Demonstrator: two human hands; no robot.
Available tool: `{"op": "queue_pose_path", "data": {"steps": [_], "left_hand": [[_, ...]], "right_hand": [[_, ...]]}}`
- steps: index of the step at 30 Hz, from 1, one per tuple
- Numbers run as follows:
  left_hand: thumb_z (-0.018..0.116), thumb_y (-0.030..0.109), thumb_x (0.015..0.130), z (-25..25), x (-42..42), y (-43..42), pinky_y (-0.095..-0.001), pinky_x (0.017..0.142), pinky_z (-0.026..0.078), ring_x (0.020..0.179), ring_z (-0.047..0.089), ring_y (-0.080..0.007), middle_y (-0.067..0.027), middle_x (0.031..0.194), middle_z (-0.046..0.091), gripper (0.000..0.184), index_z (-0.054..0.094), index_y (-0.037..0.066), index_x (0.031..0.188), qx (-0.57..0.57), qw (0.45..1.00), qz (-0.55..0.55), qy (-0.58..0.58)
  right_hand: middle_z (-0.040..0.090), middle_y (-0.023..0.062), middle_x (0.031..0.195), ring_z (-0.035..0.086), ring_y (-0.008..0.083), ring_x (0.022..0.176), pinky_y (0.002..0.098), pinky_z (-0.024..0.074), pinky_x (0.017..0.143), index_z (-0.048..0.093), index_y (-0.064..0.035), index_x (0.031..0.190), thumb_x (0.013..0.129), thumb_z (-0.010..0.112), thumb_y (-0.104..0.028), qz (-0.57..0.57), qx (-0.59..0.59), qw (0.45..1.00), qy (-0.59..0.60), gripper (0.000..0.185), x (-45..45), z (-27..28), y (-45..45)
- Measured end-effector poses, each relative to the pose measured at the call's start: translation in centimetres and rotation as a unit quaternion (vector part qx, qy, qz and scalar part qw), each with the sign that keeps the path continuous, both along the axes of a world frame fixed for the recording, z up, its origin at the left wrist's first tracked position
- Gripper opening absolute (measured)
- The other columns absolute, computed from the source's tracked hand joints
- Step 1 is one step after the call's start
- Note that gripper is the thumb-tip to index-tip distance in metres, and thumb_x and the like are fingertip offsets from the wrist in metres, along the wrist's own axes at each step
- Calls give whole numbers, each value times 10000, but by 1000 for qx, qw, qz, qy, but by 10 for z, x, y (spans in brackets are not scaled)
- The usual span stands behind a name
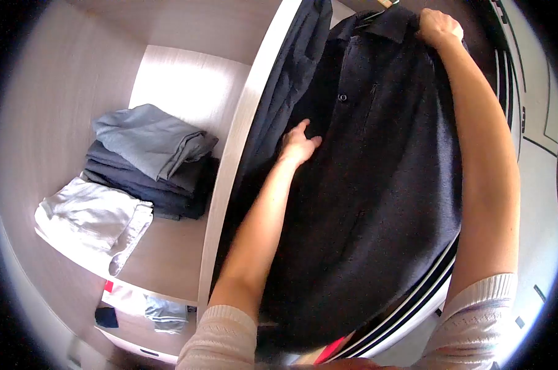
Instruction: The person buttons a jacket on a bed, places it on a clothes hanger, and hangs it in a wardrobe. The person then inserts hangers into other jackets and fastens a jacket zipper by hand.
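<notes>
A black button-up shirt (390, 166) hangs from a hanger (386, 3) at the top, and its front faces me. My right hand (440, 28) is closed on the shirt's shoulder beside the collar, with its fingertips hidden. Lower and to the left, my left hand (300, 145) is open with thumb and index finger apart, at the shirt's front edge; some of its fingers are out of sight. Left of that hand hangs another dark garment (294, 68), close to the wooden divider.
A pale wooden divider (229, 160) separates the hanging clothes from a shelf (168, 259). On it lie folded white trousers (94, 216) and a stack of dark clothes (143, 179) topped by a grey garment (146, 135). More folded clothes (165, 311) lie on a lower shelf.
</notes>
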State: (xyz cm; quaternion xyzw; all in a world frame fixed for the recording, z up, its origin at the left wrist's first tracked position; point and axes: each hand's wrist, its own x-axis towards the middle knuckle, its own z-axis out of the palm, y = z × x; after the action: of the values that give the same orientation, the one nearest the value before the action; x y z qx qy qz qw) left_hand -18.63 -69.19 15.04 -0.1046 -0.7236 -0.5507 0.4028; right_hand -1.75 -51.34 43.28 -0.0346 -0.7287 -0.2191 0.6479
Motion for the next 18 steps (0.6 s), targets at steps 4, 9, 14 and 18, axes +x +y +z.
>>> {"op": "queue_pose_path", "data": {"steps": [4,9,14,18], "left_hand": [[644,315,784,1,-12,6,-351,949,391,1125,514,-300,-201,1208,537,607,441,87,1309,27,998,-31,45],[563,376,854,-13,6,2,-330,899,413,1053,556,-281,-198,1129,580,538,464,64,1281,44,987,-66,139],[633,173,822,-69,4,-9,-329,970,376,1146,502,-266,-172,1219,542,518,446,86,1298,9,990,-102,92],[654,85,773,-93,-70,-24,-344,973,381,1132,510,-274,-149,1213,553,490,518,118,1243,-25,972,-108,208]], "right_hand": [[664,90,1001,633,217,944,330,500,753,694,-102,930,789,577,-202,20,-82,995,61,209,-8,28,-1],[664,101,990,635,235,939,343,502,746,700,-104,923,781,573,-170,26,-81,992,93,202,-25,70,-15],[557,136,1212,537,342,1113,554,435,876,599,-92,1146,879,406,-154,16,-73,994,81,336,-79,80,-39],[557,130,1213,543,330,1109,521,442,884,589,-91,1157,880,399,-155,16,-54,998,42,342,-89,75,-40]]}}
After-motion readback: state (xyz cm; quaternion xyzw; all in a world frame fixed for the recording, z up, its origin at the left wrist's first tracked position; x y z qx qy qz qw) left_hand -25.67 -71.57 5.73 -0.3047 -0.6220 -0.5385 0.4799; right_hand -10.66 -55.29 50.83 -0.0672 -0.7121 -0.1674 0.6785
